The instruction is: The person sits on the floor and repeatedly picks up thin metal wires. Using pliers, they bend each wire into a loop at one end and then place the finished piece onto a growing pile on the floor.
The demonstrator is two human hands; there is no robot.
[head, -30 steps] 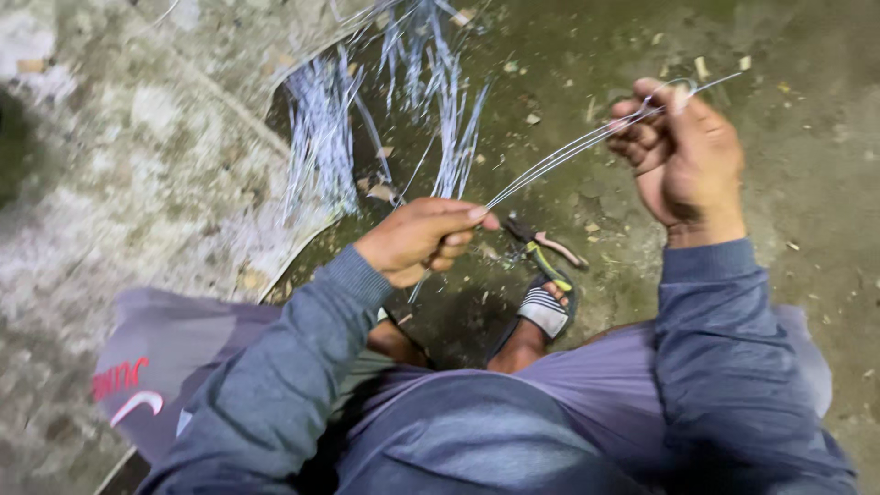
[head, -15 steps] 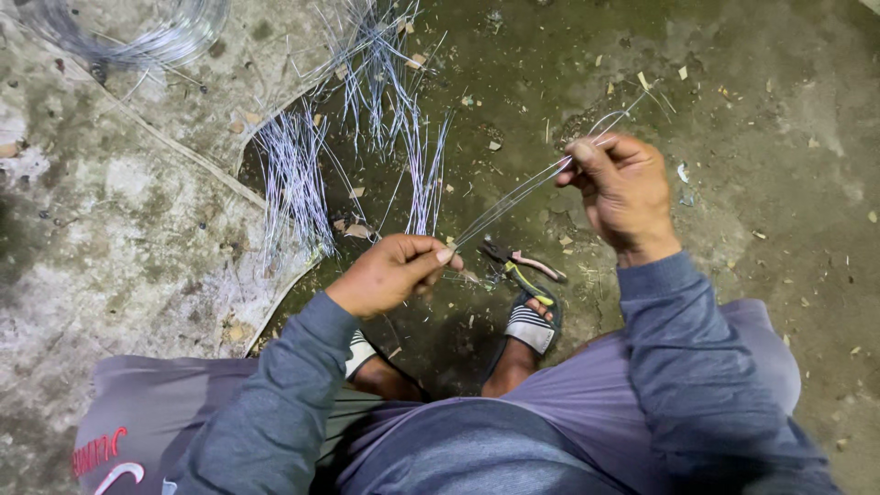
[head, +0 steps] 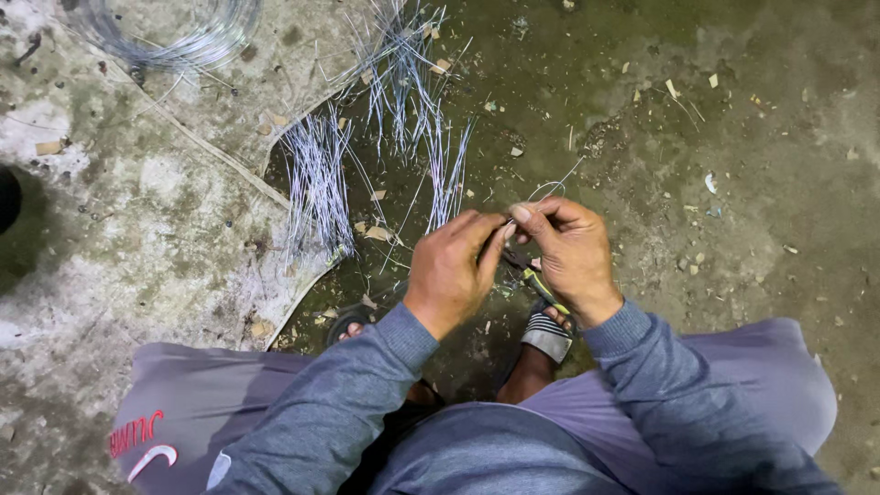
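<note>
While both hands meet, the left hand and right hand pinch thin wire. Pliers lie below, on the ground.

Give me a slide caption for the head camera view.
Left hand and right hand pinch thin silver wire strands together above cut wire bundles on concrete floor.

Pliers mostly behind right hand; wire coil perhaps edge-cropped.
</note>
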